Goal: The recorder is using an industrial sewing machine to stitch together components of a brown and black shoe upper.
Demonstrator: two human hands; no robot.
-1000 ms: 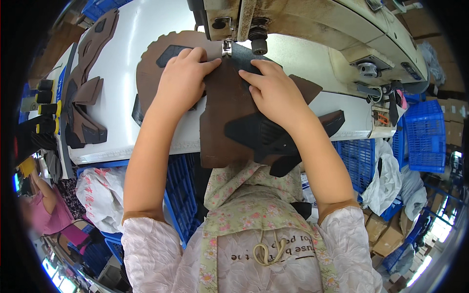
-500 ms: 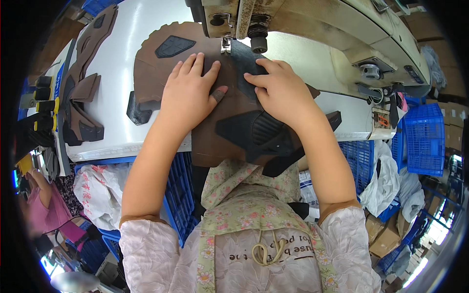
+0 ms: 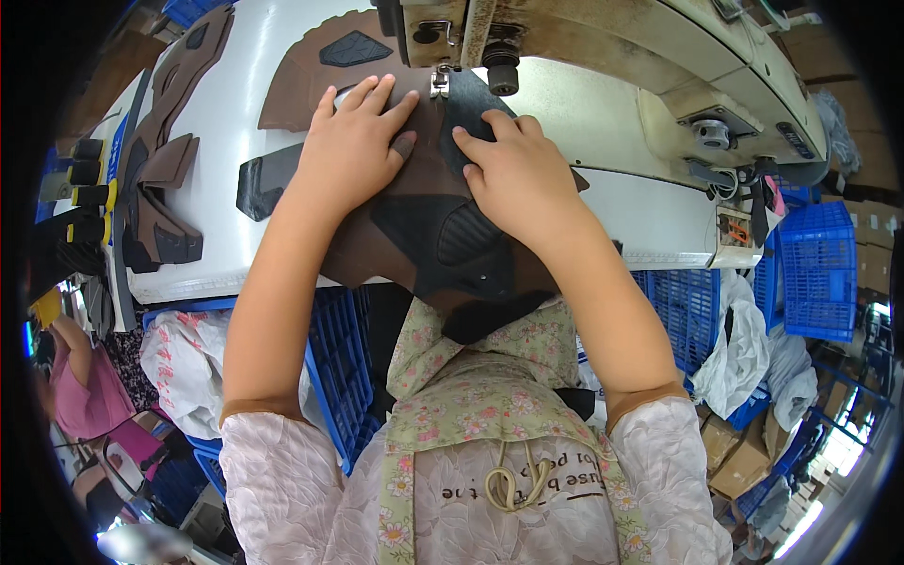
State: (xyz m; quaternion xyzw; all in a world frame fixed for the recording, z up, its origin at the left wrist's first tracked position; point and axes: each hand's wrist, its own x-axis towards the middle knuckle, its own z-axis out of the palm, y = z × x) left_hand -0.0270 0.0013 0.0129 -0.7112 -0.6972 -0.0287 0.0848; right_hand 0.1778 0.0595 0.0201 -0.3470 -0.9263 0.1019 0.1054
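As the brown panel point(image 3: 424, 162) lies beneath the presser foot point(image 3: 440, 85), its length running from there toward us, our left hand point(image 3: 348, 155), fingers spread, rests just left of the foot, nearer than our right hand point(image 3: 523, 177), fingers loosely parted.

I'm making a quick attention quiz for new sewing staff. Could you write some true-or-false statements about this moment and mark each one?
1. The left hand and the right hand both rest on the brown-and-black workpiece. True.
2. The presser foot lies to the left of both hands. False: seen from side to side, it lies between them.
3. A white plastic bag shows to the left of the left forearm. True.
4. The right hand grips a pair of scissors. False: it holds no tool.
5. The apron is plain blue. False: it is pale green with a floral print.
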